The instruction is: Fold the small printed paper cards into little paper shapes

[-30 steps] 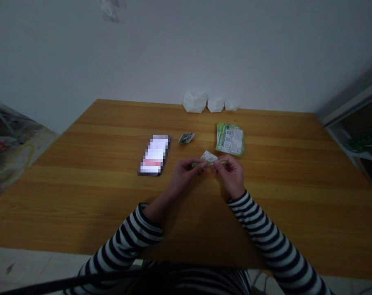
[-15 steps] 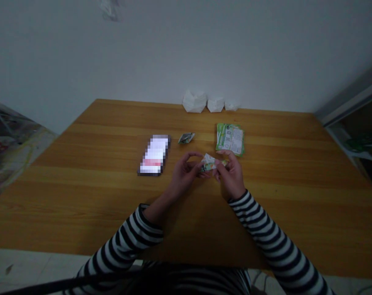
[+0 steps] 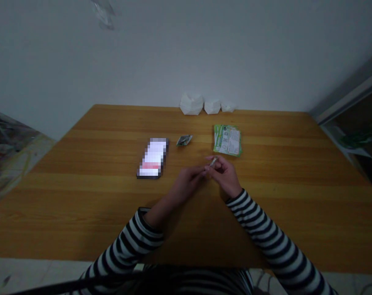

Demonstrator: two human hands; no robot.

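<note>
A small folded piece of printed paper (image 3: 213,161) is pinched between the thumb and fingers of my right hand (image 3: 227,177). Only a narrow edge of it shows; the fingers cover the rest. My left hand (image 3: 189,181) meets the right one at the fingertips, closed on the paper's near left end. Just beyond the hands lies a stack of green and white printed leaflets (image 3: 227,140). Further left on the table rests a small folded paper piece (image 3: 184,140), dark inside with a green edge.
A phone with a lit, blurred screen (image 3: 153,158) lies left of the hands on the wooden table (image 3: 81,184). Against the wall stand white folded paper shapes: a large one (image 3: 191,105), a medium one (image 3: 212,107) and a small one (image 3: 227,107).
The paper in my hands has turned from its printed face showing to a thin edge. My left hand has come closer to my right, fingertips together. The view has shifted slightly.
</note>
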